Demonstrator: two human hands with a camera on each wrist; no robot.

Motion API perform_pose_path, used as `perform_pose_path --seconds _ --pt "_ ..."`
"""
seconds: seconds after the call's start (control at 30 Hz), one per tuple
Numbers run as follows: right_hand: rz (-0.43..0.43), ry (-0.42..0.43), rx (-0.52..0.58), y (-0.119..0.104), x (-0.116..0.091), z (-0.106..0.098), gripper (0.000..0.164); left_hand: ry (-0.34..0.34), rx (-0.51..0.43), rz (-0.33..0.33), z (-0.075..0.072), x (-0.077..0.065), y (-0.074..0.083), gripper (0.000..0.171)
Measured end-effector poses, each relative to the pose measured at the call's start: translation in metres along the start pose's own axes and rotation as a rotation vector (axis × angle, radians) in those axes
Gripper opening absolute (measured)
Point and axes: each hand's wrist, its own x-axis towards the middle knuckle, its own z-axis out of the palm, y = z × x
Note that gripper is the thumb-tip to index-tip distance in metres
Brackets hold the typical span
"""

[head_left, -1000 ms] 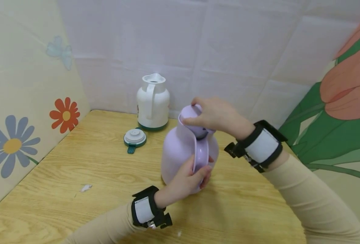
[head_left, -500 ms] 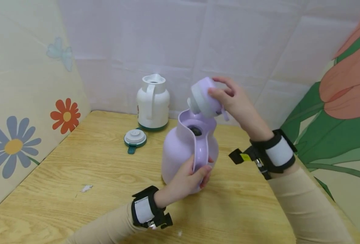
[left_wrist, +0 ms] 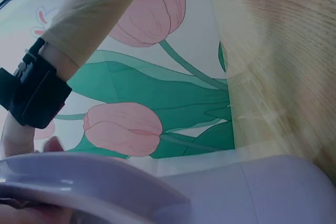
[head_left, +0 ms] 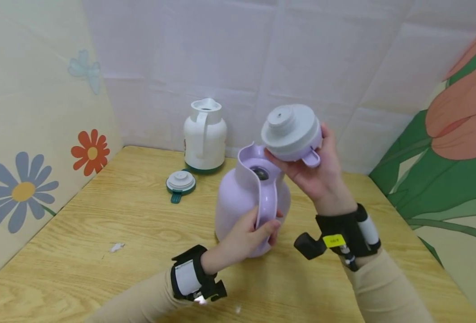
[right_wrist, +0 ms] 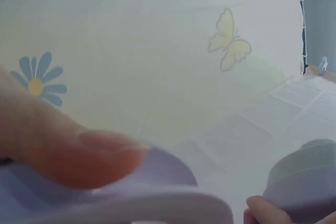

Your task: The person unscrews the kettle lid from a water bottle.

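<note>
A lilac vacuum jug (head_left: 235, 204) stands on the wooden table with its mouth uncovered, a dark round opening showing inside the collar. My left hand (head_left: 238, 240) grips its handle (head_left: 267, 199); in the left wrist view the handle (left_wrist: 100, 179) runs large across the bottom. Up and to the right of the spout, my right hand (head_left: 322, 172) holds the jug's lid (head_left: 292, 132) from beneath. That lid is turned over, its grey stepped plug facing up and its lilac tab toward me. The right wrist view shows the lid (right_wrist: 302, 192) at lower right, fingertips against it.
Behind, to the left, stands a white jug (head_left: 205, 139) with a green base and open mouth. Its grey and green lid (head_left: 181, 181) lies upside down in front of it. A small white scrap (head_left: 116, 247) marks the table (head_left: 149, 229) at left. Printed cloth walls enclose the table.
My right hand has lifted the lid out of the lilac jug's mouth, moved it up and right, and turned it plug side up. The left hand keeps its grip on the handle.
</note>
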Motion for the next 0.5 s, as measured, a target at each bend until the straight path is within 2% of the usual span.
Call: perform_pose_path --seconds 0.07,0.13,0.2,0.27,0.37,0.43,0.5 --pt "0.013 0.02 0.087 0.002 -0.002 0.002 0.043 0.024 0.017 -0.01 -0.003 -0.003 0.002 0.046" --pt "0.019 0.043 0.156 0.004 -0.004 0.004 0.044 0.085 0.037 0.003 -0.007 -0.005 0.007 0.049" --pt "0.023 0.064 0.2 0.006 -0.006 0.005 0.045 0.186 0.077 0.032 -0.014 -0.004 0.014 0.043" --pt "0.031 0.077 0.243 0.008 -0.008 0.007 0.045 0.309 0.123 0.052 -0.022 0.0 0.024 0.029" --pt "0.042 0.088 0.27 0.011 -0.013 0.009 0.044 0.446 0.126 0.072 -0.037 0.011 0.041 0.021" --pt "0.046 0.089 0.272 0.015 -0.016 0.011 0.045 0.479 0.105 0.083 -0.046 0.019 0.052 0.023" --pt "0.045 0.095 0.275 0.019 -0.019 0.013 0.045 0.47 0.08 0.087 -0.053 0.026 0.062 0.028"
